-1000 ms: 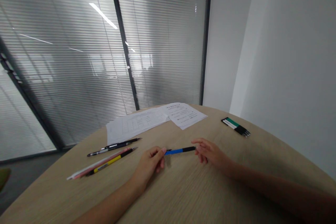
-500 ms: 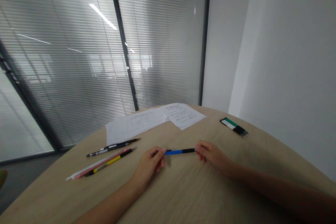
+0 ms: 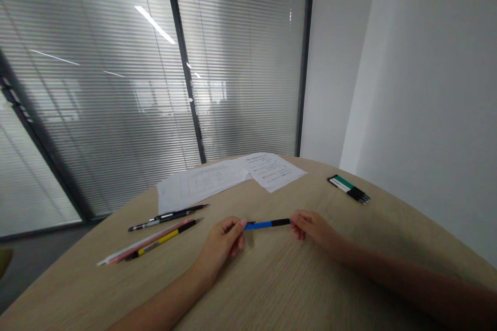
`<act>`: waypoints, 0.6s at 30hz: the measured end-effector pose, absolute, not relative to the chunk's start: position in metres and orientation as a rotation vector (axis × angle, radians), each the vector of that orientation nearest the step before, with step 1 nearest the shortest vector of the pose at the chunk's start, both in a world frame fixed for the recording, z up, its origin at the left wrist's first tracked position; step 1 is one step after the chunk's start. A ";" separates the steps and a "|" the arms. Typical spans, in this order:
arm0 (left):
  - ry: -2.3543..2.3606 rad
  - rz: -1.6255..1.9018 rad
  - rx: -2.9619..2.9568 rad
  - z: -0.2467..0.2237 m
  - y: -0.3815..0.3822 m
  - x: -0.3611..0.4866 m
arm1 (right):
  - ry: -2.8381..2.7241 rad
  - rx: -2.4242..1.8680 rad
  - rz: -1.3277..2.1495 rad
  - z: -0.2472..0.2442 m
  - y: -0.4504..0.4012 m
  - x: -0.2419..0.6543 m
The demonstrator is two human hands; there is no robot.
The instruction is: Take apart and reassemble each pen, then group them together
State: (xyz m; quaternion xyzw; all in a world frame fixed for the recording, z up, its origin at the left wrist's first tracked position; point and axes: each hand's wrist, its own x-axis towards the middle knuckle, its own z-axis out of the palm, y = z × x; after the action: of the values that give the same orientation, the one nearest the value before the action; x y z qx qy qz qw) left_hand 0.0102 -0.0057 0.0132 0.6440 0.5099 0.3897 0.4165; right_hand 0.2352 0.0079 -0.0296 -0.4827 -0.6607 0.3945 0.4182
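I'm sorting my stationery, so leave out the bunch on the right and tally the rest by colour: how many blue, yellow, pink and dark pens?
Blue pen: 1
Yellow pen: 1
Pink pen: 1
Dark pens, lying against each other: 2
Total: 5

Dimly lit: a curved wood-grain table (image 3: 279,279) near, backed from left to far centre by slatted blinds (image 3: 248,114) set between dark frames (image 3: 305,62), crossed by a bright strip of light (image 3: 155,25). Rising at right, a plain white wall (image 3: 430,88); at left, dark grey floor (image 3: 42,253) and a cropped olive-green edge (image 3: 4,261), hard to identify.
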 end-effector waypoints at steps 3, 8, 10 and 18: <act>1.292 0.988 1.614 0.013 -0.005 0.010 | -1.695 -1.267 0.933 -0.027 0.006 0.236; 1.309 0.978 1.585 0.012 -0.003 0.009 | -1.631 -1.206 1.018 -0.023 0.004 0.232; 1.306 0.982 1.578 0.013 -0.003 0.009 | -1.570 -1.174 1.060 -0.024 0.006 0.231; 1.285 0.998 1.591 0.016 -0.007 0.011 | -1.636 -1.235 0.976 -0.032 0.010 0.237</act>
State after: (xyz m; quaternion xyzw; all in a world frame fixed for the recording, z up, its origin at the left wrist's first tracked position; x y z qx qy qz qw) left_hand 0.0109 -0.0066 0.0164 0.6346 0.5125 0.3980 0.4199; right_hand 0.2366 0.0096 -0.0320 -0.4932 -0.6534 0.3897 0.4218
